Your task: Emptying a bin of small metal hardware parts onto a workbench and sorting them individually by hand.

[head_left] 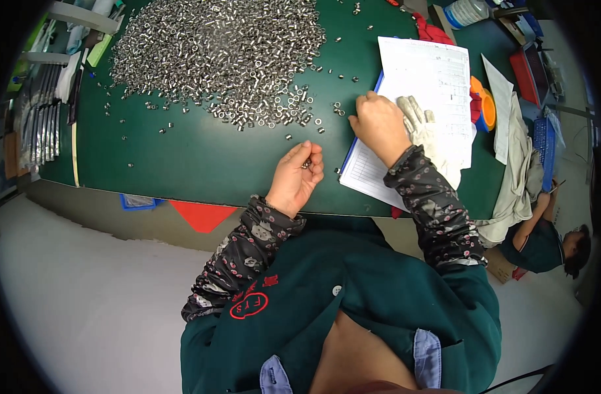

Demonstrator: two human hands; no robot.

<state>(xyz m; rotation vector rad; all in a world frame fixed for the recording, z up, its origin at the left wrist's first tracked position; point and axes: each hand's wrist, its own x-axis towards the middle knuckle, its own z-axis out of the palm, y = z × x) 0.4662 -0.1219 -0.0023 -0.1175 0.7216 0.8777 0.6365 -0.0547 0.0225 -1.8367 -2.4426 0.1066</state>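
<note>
A big heap of small shiny metal rings is spread over the green table. Several short, sleeve-like metal rings show inside the curled fingers of my left hand, palm turned up, just in front of the heap. My right hand is closed above the left edge of a blue clipboard with printed sheets. Its fingertips point away, so what they hold, if anything, is hidden. Beside that wrist lies a pale work glove on the papers.
To the right are an orange tape roll, a red bin, a blue basket and a draped beige cloth. A clear jar stands at the far right. Packed rods line the left side. Another person sits at the right.
</note>
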